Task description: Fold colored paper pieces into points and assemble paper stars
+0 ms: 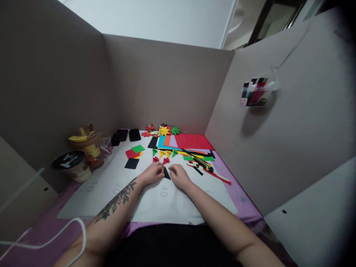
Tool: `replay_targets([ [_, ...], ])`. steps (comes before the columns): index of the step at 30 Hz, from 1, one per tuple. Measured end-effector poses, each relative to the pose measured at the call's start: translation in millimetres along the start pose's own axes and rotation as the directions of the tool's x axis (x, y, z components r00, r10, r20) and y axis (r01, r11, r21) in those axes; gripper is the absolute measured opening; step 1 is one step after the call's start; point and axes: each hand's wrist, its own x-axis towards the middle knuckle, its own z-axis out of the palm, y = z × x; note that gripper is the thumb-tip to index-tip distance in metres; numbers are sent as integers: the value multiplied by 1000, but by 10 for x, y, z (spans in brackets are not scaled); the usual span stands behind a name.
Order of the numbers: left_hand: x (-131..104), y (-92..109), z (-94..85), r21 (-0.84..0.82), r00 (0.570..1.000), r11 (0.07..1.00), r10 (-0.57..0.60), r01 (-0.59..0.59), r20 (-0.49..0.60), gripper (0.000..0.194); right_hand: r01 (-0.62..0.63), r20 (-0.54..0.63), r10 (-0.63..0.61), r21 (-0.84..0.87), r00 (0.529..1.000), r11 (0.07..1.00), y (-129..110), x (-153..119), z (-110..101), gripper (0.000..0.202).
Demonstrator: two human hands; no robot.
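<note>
A small folded piece of black paper (167,173), pointed in shape, lies on the white mat between my hands. My left hand (154,173) is closed, its fingertips pinched at the left edge of this paper. Just to the right of it, my right hand (180,176) has its fingers bent and pressed together; whether anything is in them is hidden. Right beyond my fingers are red folded paper pieces (166,161). Behind those sit yellow (161,154) and green (154,152) folded pieces in a row.
Paper squares (131,163) lie to the left. Coloured sheets (191,141) are stacked at the back, near finished paper stars (164,131). A yellow-black utility knife (204,164) and paper strips (219,177) lie right. Cups (83,167) stand left; a clear container (254,92) hangs on the right wall.
</note>
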Motion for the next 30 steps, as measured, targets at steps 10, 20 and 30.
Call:
replay_targets([
  [10, 0, 124, 57, -409, 956, 904, -219, 124, -194, 19, -68, -73, 75, 94, 995, 993, -124, 4, -64, 15],
  [20, 27, 188, 139, -641, 929, 748, -340, 171, -148, 34, -81, -57, 93, 182, 994, 980, -185, 9, -46, 14],
  [30, 48, 154, 26, -650, 821, 731, -491, 207, -291, 30, -250, -76, 303, 400, 950, 882, 51, 78, -107, 13],
])
